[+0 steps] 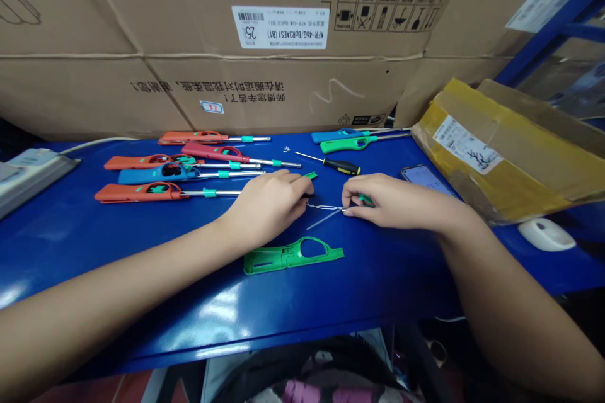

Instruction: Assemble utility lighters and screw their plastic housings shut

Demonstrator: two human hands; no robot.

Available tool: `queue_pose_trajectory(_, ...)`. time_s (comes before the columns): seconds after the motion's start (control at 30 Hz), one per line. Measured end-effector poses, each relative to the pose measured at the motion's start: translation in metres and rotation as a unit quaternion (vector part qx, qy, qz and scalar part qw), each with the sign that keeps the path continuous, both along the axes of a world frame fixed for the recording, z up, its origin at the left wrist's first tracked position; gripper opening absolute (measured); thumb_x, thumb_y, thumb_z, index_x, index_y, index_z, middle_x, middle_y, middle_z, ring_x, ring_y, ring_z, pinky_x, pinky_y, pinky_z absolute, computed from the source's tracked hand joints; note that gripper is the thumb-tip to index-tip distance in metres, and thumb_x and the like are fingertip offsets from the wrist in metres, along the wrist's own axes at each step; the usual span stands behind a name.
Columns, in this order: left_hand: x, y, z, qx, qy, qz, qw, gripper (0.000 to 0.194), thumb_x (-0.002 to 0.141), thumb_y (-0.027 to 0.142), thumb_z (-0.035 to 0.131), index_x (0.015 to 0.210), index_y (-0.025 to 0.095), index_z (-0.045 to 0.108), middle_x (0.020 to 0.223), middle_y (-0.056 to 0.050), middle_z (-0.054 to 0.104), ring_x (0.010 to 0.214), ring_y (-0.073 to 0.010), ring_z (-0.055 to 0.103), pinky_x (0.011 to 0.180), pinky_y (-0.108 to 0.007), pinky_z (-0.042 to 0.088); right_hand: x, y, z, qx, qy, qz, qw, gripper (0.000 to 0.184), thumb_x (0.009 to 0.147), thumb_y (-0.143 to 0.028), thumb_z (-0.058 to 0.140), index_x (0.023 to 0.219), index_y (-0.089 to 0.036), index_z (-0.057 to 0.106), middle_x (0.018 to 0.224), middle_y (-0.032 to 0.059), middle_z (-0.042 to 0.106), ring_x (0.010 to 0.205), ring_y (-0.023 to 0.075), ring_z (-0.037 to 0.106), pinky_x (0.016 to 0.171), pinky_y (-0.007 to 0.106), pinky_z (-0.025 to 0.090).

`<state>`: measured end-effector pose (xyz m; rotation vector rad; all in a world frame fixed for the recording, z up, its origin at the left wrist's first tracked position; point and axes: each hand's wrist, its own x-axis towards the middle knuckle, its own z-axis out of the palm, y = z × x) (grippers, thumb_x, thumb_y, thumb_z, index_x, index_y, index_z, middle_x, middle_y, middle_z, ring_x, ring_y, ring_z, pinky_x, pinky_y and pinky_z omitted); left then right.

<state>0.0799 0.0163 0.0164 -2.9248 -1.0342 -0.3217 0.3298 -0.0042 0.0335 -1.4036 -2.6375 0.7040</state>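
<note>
The blue table [387, 277] lies open right of the green shell [286, 259]; a cardboard box [302, 72] blocks behind.

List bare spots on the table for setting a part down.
Bare: between the green shell half and the near edge of the blue table; also from that shell across to the right forearm. Crowded: back left, with lighters; around the left hand and right hand; back right, by phone and yellow-taped carton.

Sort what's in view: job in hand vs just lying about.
Likely the job:
- thin wires between left hand and right hand
- open green shell half
- screwdriver
- long-nosed lighters

Probably just lying about:
- phone
- white mouse
- yellow-taped box
</note>
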Motion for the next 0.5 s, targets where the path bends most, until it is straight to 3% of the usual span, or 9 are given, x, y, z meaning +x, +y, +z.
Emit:
queue_pose_trajectory(0.1, -0.007, -0.007, 0.008, -0.001, -0.021, 0.013, 1.0, 0.016, 0.093, 0.016, 0.059, 0.104, 0.016, 0.07, 0.098, -0.007, 0.075, 0.089, -0.0251, 0.071, 0.073, -0.034, 0.055, -0.001, -0.008, 0.01, -0.035, 0.002, -0.001, 0.999, 0.006, 0.091, -0.024, 0.061, 0.092, -0.022, 0.066, 0.09, 0.0018, 0.07, 0.078, 0.0174, 0.062, 0.069, 0.029, 0.045)
queue_pose_trajectory(0.27, -0.026, -0.031, 0.016, -0.047, -0.118, -0.01, 0.992, 0.013, 0.095, 0.02, 0.06, 0.102, 0.018, 0.07, 0.097, -0.005, 0.075, 0.087, -0.0207, 0.071, 0.074, -0.032, 0.055, -0.003, -0.018, 0.018, -0.053, 0.045, 0.049, 0.996, 0.008, 0.092, -0.029, 0.064, 0.092, -0.022, 0.067, 0.098, 0.0018, 0.073, 0.089, 0.0178, 0.065, 0.078, 0.03, 0.047)
queue_pose_trajectory(0.5, -0.043, -0.056, 0.006, -0.138, -0.157, -0.043, 0.977, 0.016, 0.099, 0.024, 0.059, 0.108, 0.019, 0.071, 0.101, -0.004, 0.076, 0.093, -0.0191, 0.071, 0.08, -0.032, 0.057, -0.012, -0.02, 0.013, -0.094, 0.011, 0.083, 0.992, 0.005, 0.088, -0.022, 0.07, 0.085, -0.025, 0.073, 0.088, -0.0026, 0.075, 0.082, 0.0166, 0.067, 0.073, 0.03, 0.046)
